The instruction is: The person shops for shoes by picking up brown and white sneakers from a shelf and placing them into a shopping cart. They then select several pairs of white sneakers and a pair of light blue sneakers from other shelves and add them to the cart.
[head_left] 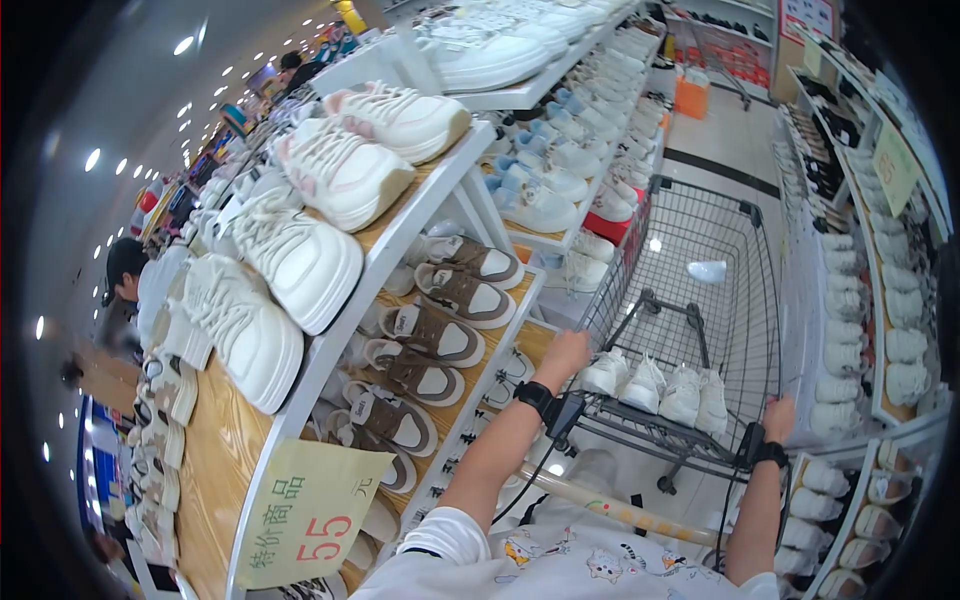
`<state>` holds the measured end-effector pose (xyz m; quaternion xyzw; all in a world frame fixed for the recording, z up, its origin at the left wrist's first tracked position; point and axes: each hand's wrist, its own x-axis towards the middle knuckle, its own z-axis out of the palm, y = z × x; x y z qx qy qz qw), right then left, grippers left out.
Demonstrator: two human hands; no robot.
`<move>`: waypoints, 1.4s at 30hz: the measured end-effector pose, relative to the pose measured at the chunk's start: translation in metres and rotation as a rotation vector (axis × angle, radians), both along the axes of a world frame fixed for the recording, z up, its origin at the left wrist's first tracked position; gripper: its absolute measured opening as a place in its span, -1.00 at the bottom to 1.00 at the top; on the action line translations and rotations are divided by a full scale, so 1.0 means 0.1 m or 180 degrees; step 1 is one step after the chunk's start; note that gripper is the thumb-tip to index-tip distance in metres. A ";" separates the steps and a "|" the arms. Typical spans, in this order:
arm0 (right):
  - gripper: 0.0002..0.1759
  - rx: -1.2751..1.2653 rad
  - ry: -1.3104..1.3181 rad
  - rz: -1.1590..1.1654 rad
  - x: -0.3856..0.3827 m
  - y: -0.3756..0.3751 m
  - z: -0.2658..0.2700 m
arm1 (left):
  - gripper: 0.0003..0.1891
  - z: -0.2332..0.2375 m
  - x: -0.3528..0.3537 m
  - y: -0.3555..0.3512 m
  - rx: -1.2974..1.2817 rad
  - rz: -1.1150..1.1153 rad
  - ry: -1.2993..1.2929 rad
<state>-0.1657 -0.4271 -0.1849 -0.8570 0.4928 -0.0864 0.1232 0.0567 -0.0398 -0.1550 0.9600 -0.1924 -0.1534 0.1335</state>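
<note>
- Shopping cart point(690, 235) straight ahead of the person, wire mesh basket, dark frame, wheels on shiny floor.
- Four white sneakers point(662, 392) side by side at the cart's near end, between the two hands, toes toward the person.
- Pale oval spot in the basket area; object or reflection, cannot tell.
- Left hand point(567, 360): at the near left corner of the cart, fingers curled closed on the rim, back of hand up. Forearm runs forward and slightly inward from the white sleeve, elbow low.
- Right hand point(778, 418): at the near right corner, seen nearly edge-on; fingers mostly hidden, cannot tell how tight. Forearm reaches forward, close to upright in view.
- Arms spread about as wide as the cart, black band on each wrist, thin cables hanging down.
- Pale yellow handlebar point(600, 500) crosses between the forearms, nearer the body than either hand.
- Left side: tilted-looking display rack point(215, 440), big white shoes on top, brown-and-white shoes on the shelf below.
- Green price sign point(312, 512), red "55", on the rack's near edge.
- Right side: shelves point(878, 330) with rows of mostly white shoes, another green sign higher up.
- Far left: person in dark cap point(125, 268), behind the rack.
</note>
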 end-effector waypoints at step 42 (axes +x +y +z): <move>-0.75 0.0356 0.0027 0.0190 -0.01 -0.17 -0.17 | -0.36 4.24 -0.29 2.71 0.0430 0.1987 -0.3026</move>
